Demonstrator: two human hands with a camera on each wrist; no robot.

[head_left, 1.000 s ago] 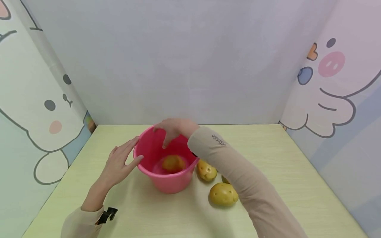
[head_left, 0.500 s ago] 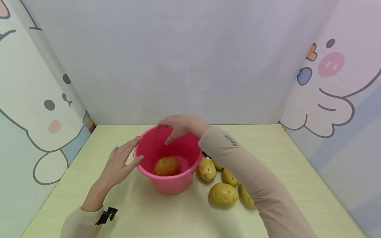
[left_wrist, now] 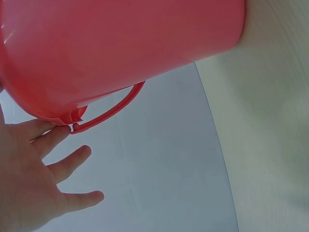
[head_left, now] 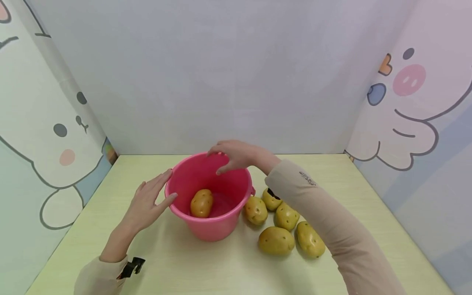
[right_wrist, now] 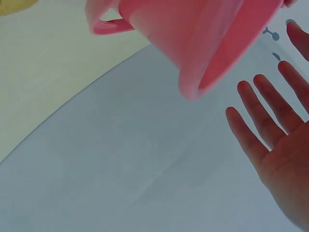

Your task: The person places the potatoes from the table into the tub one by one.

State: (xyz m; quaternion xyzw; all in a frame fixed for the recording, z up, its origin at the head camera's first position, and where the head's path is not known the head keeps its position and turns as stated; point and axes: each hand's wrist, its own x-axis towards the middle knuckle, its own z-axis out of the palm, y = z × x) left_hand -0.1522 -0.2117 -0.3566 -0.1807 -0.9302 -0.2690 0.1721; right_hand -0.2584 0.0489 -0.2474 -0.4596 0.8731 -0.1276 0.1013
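A pink bucket (head_left: pixel 213 229) stands upright on the table, with one potato (head_left: pixel 201 203) lying inside against its left wall. Straight fingers of my left hand (head_left: pixel 147 205) touch the bucket's left rim, and the thumb lies at the rim too. In the left wrist view, that hand's fingers are spread beside the bucket's handle (left_wrist: pixel 110 112). Above the far right part of the rim hovers my right hand (head_left: pixel 237 155), holding nothing. From the right wrist view, its fingers (right_wrist: pixel 260 108) are extended and apart from the bucket.
Several potatoes lie right of the bucket, among them a near one (head_left: pixel 276 241) and a far-right one (head_left: pixel 310 239). My right sleeve (head_left: pixel 324 213) passes over the table beside them. A pale back wall (head_left: pixel 236 82) and printed side panels surround the table (head_left: pixel 199 270).
My right hand has risen out of the bucket and moved right. The potato inside has rolled left and come to stand more lengthwise. The left hand stays at the rim.
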